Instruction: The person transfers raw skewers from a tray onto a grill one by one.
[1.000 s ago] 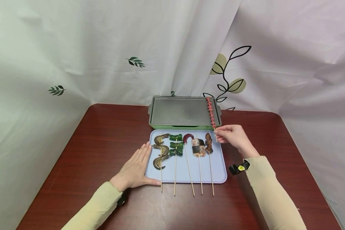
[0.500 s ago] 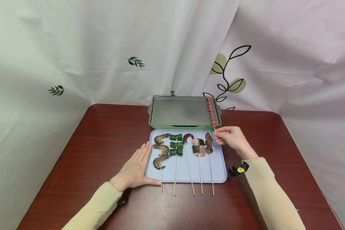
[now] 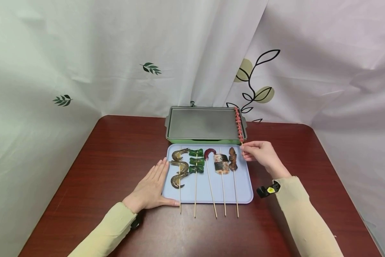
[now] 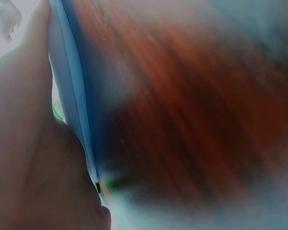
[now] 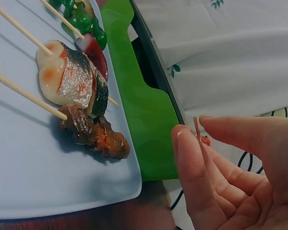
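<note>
My right hand [image 3: 262, 156] pinches the bare stick end of a skewer of small red pieces [image 3: 238, 125] between thumb and fingertips. Its red part lies along the right edge of the dark griddle [image 3: 198, 123]. In the right wrist view the stick [image 5: 201, 143] shows between the fingers, most of the red food hidden. My left hand [image 3: 148, 189] rests with straight fingers along the left side of a pale blue tray [image 3: 243, 189], its thumb at the front edge. Left wrist view: the hand [image 4: 24, 124] lies against the tray rim [image 4: 74, 72].
Side by side on the tray lie a shrimp skewer [image 3: 180, 167], a green vegetable skewer [image 3: 196, 161], a dark red tentacle skewer [image 3: 209, 153], a fish skewer [image 3: 222, 166] and a brown meat skewer [image 3: 233, 159]. Their sticks overhang the front edge. A white curtain [image 3: 115, 71] hangs behind the table.
The red skewer has shifted slightly right, closer to the griddle's right edge, with my right hand still pinching it. My left hand and the tray stay in place.
</note>
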A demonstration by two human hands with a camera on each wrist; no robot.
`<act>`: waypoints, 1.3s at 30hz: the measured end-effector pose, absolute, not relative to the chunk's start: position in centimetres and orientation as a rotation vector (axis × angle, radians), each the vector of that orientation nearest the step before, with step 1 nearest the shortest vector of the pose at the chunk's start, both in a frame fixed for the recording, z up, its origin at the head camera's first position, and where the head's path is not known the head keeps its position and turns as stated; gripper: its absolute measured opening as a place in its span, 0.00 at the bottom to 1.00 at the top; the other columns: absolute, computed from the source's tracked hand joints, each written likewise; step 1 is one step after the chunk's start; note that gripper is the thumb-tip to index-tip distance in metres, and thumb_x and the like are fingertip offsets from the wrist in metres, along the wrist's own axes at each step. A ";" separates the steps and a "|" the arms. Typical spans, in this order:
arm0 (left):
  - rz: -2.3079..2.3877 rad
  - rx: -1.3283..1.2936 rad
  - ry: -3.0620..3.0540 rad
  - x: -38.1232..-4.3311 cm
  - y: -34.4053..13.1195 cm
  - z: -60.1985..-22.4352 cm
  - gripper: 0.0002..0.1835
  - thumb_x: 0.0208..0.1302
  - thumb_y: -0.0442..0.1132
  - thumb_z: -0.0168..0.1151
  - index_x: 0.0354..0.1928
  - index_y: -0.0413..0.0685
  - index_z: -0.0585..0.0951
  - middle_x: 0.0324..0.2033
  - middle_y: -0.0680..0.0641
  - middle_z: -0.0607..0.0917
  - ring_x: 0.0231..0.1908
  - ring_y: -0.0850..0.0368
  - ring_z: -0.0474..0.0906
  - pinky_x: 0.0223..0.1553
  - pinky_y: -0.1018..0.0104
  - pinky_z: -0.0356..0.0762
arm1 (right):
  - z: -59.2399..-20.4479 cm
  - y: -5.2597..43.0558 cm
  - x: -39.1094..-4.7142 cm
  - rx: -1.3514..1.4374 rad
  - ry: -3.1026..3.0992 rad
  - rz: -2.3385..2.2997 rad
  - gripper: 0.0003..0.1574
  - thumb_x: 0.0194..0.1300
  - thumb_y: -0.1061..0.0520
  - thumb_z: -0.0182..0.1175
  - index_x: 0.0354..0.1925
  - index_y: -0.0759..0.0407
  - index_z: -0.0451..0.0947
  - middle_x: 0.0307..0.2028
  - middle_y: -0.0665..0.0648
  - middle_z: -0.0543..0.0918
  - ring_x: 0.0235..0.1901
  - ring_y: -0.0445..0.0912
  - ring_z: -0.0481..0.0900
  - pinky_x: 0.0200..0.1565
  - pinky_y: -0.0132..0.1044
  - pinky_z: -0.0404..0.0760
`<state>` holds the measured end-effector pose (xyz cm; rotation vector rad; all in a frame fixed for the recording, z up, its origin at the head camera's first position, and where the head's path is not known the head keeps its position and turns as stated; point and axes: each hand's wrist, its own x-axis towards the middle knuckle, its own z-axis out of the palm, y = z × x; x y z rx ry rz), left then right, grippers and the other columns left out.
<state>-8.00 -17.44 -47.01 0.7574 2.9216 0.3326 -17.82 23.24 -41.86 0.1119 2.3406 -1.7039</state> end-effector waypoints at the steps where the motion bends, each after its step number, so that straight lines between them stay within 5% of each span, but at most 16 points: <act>1: 0.333 0.757 2.922 -8.0 -17.4 -47.0 0.76 0.45 0.85 0.58 0.78 0.29 0.49 0.78 0.32 0.48 0.77 0.39 0.42 0.74 0.47 0.48 | -41.8 23.3 -17.8 0.108 2.341 -1.703 0.22 0.71 0.60 0.65 0.54 0.78 0.79 0.37 0.67 0.87 0.31 0.48 0.88 0.43 0.49 0.86; 11: 0.327 0.755 2.922 -8.0 -17.5 -47.2 0.76 0.46 0.86 0.57 0.78 0.29 0.48 0.78 0.32 0.48 0.77 0.39 0.42 0.74 0.47 0.48 | -42.1 23.1 -17.4 0.069 2.321 -1.708 0.23 0.71 0.64 0.63 0.57 0.80 0.76 0.38 0.68 0.87 0.30 0.45 0.87 0.41 0.45 0.87; 23: 0.372 0.782 2.953 -7.9 -17.6 -47.5 0.77 0.44 0.86 0.59 0.77 0.28 0.51 0.78 0.31 0.49 0.77 0.37 0.44 0.74 0.45 0.50 | -41.7 23.3 -16.1 0.108 2.358 -1.771 0.29 0.72 0.54 0.65 0.58 0.77 0.76 0.36 0.67 0.87 0.32 0.48 0.89 0.39 0.42 0.87; 28: 0.361 0.783 2.952 -8.0 -17.5 -47.3 0.76 0.45 0.85 0.60 0.77 0.28 0.50 0.77 0.31 0.49 0.77 0.37 0.45 0.74 0.46 0.51 | -41.4 23.9 -14.4 0.083 2.373 -1.781 0.31 0.72 0.52 0.65 0.59 0.77 0.75 0.44 0.74 0.85 0.39 0.57 0.89 0.40 0.41 0.87; 39: 0.358 0.780 2.953 -8.0 -17.6 -47.4 0.76 0.45 0.85 0.59 0.77 0.28 0.50 0.77 0.31 0.50 0.77 0.37 0.45 0.74 0.46 0.51 | -41.1 23.9 -10.7 0.022 2.350 -1.736 0.31 0.71 0.54 0.66 0.60 0.77 0.75 0.49 0.72 0.84 0.44 0.56 0.88 0.46 0.44 0.86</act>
